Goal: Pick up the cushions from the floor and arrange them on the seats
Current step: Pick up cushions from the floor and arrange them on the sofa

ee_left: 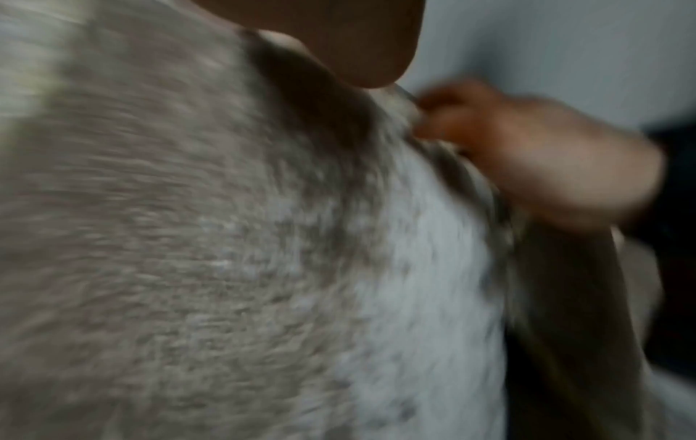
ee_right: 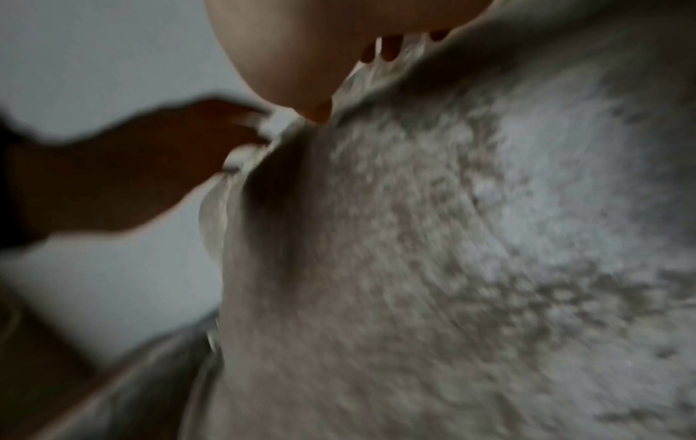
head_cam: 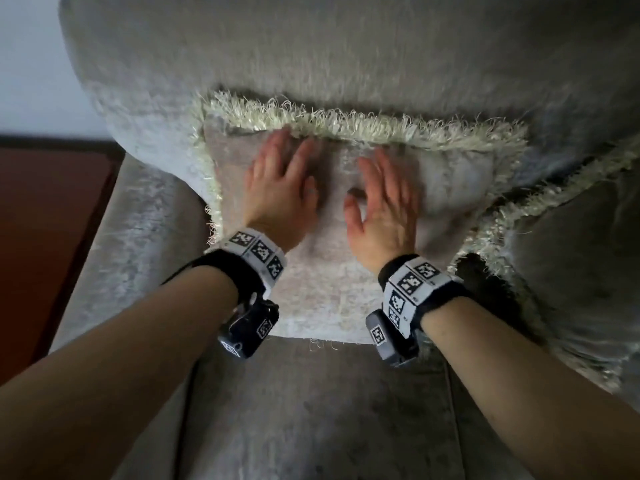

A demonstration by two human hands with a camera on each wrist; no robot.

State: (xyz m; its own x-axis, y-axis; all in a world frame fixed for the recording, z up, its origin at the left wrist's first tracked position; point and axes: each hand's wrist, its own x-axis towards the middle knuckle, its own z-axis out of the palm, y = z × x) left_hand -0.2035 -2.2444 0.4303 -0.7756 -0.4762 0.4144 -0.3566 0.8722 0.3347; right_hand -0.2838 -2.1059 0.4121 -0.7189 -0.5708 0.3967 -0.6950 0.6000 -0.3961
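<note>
A pale beige cushion [head_cam: 322,282] with a cream fringe leans against the backrest [head_cam: 346,64] of a grey sofa, its lower edge on the seat [head_cam: 311,410]. My left hand [head_cam: 280,181] lies flat on its upper left face, fingers straight and reaching the fringe. My right hand [head_cam: 381,199] presses flat beside it, fingers spread. Both wrist views are blurred: the left one shows the cushion fabric [ee_left: 226,238] and my right hand [ee_left: 546,154], the right one shows the cushion fabric [ee_right: 452,238] and my left hand [ee_right: 132,166].
A second fringed cushion [head_cam: 571,244] leans on the sofa at the right, its fringe touching the first cushion's right edge. The sofa armrest [head_cam: 138,209] is at the left, with red-brown floor [head_cam: 45,216] and a pale wall [head_cam: 31,64] beyond it.
</note>
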